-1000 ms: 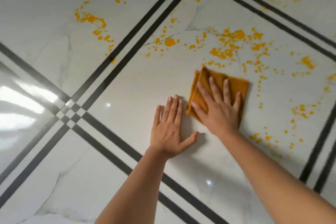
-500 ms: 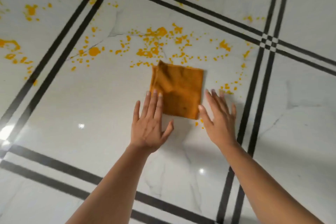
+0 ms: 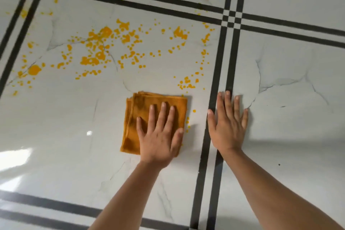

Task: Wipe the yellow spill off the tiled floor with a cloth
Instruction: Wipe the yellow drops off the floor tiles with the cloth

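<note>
Pressing down on the folded orange cloth (image 3: 143, 106) with the left hand (image 3: 158, 140): fingers straight and spread, palm flat over the cloth's near right part, nothing curled round it. Holding nothing in the right hand (image 3: 228, 129), laid flat with straight fingers on the white tiled floor (image 3: 65, 127), just right of the cloth and apart from it. Under that right palm and beyond its fingertips, a double black stripe (image 3: 214, 80) running away from the wrist. Beneath the left palm, the cloth lying flat on the tile, its folded edges showing past the fingertips and left of the little finger. Ahead of the left fingertips, well past the cloth's far edge, the yellow spill (image 3: 99, 52): thick blotches ahead and to the left, with a smaller cluster ahead between the two hands. Between the two thumbs, a few stray drops (image 3: 194, 110) just beside the cloth's right edge.
</note>
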